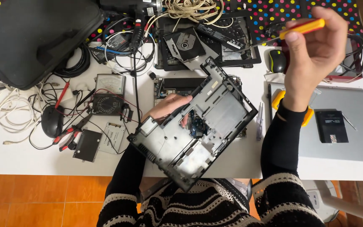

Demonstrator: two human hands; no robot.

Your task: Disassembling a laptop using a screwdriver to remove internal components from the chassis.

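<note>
L hand point(169, 108) is gripping the laptop shell point(196, 128) from underneath/behind, fingers curled over its upper-left edge & one fingertip poking through an opening near the middle. Shell is tilting diagonally, long axis running from 7 o'clock to 1 o'clock, held up off the white table point(30, 162) right at frame centre, above the person's lap.

R hand point(316, 46) is raised at 2 o'clock, closed round a screwdriver point(303, 27) w/ red-yellow handle; thumb & fingers pinching the handle, dark shaft pointing left toward 10 o'clock. Tool is well apart from the shell.

Around: motherboard point(177, 86) lying on the table just behind the shell. Optical drive point(188, 44) & black frame parts at 12 o'clock. Analog multimeter point(108, 94) at 9 o'clock, w/ red pliers point(70, 136) & a small drive point(88, 145) below it. Black mouse point(52, 121) & white cables further left; black bag point(30, 38) at 10 o'clock. Another mouse point(277, 61) near the R wrist. Silver laptop point(349, 126) at 3 o'clock w/ a small black square part resting on it.
</note>
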